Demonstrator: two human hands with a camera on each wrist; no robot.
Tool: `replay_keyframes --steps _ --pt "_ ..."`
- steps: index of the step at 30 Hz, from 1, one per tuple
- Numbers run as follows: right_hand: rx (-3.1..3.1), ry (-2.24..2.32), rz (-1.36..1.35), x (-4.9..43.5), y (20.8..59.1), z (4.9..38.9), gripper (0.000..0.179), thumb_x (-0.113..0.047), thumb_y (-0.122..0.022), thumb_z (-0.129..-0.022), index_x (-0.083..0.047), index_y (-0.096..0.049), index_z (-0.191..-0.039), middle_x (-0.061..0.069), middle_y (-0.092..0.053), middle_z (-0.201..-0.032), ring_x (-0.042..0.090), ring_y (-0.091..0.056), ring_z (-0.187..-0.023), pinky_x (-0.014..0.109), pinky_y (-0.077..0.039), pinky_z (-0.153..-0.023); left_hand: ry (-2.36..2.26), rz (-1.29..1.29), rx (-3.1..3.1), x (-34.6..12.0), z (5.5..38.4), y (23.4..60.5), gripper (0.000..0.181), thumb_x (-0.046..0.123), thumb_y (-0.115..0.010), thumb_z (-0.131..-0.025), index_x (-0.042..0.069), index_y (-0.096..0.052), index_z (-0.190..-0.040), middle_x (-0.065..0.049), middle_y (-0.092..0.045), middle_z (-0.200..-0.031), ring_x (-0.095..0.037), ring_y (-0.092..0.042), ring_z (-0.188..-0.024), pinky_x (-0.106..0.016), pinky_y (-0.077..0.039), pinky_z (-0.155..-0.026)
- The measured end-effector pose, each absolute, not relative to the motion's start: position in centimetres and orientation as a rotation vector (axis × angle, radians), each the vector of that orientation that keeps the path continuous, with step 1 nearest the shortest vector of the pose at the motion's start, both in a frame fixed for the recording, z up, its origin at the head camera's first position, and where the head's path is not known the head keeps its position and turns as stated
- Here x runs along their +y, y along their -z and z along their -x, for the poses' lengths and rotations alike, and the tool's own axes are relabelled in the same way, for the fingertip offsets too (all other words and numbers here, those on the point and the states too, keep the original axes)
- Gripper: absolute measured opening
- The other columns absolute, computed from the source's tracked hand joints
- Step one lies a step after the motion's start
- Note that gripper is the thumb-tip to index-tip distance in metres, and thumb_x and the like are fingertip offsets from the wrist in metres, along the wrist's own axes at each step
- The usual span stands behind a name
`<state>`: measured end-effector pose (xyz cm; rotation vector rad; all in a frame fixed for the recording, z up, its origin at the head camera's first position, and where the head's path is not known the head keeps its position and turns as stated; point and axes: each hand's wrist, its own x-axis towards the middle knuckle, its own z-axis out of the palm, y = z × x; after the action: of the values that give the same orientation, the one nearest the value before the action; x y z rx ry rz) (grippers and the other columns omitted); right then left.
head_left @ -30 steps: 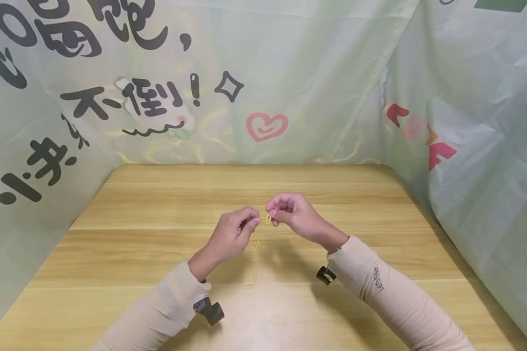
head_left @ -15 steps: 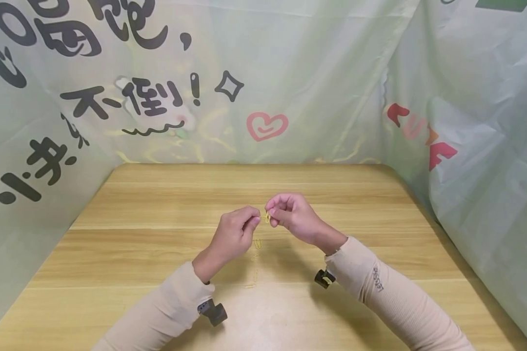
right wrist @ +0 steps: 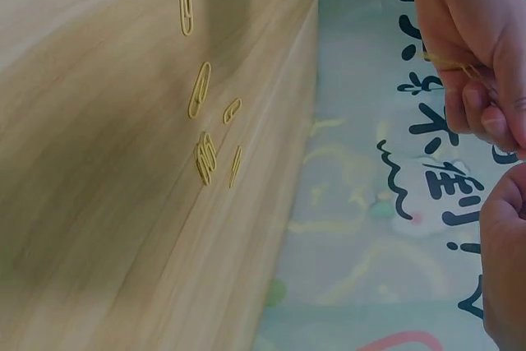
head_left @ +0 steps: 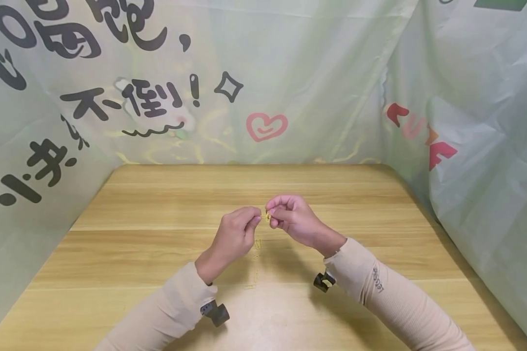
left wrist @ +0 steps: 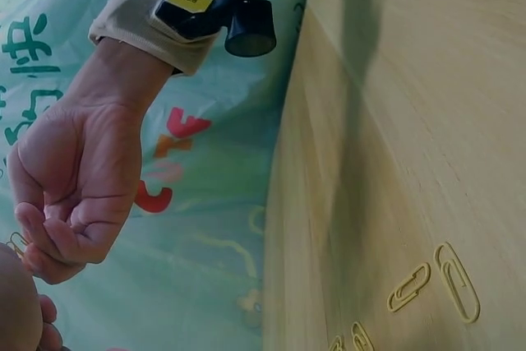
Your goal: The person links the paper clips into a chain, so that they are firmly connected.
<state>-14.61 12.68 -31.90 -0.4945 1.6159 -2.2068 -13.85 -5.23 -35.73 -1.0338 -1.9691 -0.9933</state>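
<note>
My left hand (head_left: 233,231) and right hand (head_left: 299,222) meet fingertip to fingertip above the middle of the table. Between them is a small yellow paper clip (head_left: 268,217), pinched by the right thumb and fingers. Thin yellow wire runs from it to the left thumb and index finger, which pinch its end. In the right wrist view, another bit of yellow wire (right wrist: 444,62) shows at the left hand's curled fingers. The left wrist view has the right hand (left wrist: 82,178) with fingers curled; the left hand (left wrist: 16,302) is mostly cut off at the corner.
Several yellow paper clips lie on the wooden table (head_left: 158,195) beneath the hands, among them a small cluster (right wrist: 205,158) and a single clip (right wrist: 186,2). A printed cloth curtain (head_left: 325,73) stands behind the table and along both sides. Each cuff carries a black wrist camera (head_left: 215,313).
Both hands stay nearly in place. The left wrist has shifted slightly right, the right wrist slightly left and down. The held paper clip has turned a little and sits closer in the right fingers.
</note>
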Motion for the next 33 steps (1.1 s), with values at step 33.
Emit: replay_keyframes --steps 33 --pt "1.644 2.391 0.210 10.0 31.4 12.7 0.024 0.016 -0.043 -0.088 -0.002 -0.057 -0.083 0.002 -0.056 -0.068 0.009 -0.053 -0.057 0.019 -0.046 -0.060 0.819 1.001 -1.902 -6.2 14.9 36.3 0.020 -0.018 -0.057 -0.076 0.002 -0.058 -0.076 -0.006 -0.056 -0.063 -0.016 -0.052 -0.052 -0.024 -0.049 -0.049"
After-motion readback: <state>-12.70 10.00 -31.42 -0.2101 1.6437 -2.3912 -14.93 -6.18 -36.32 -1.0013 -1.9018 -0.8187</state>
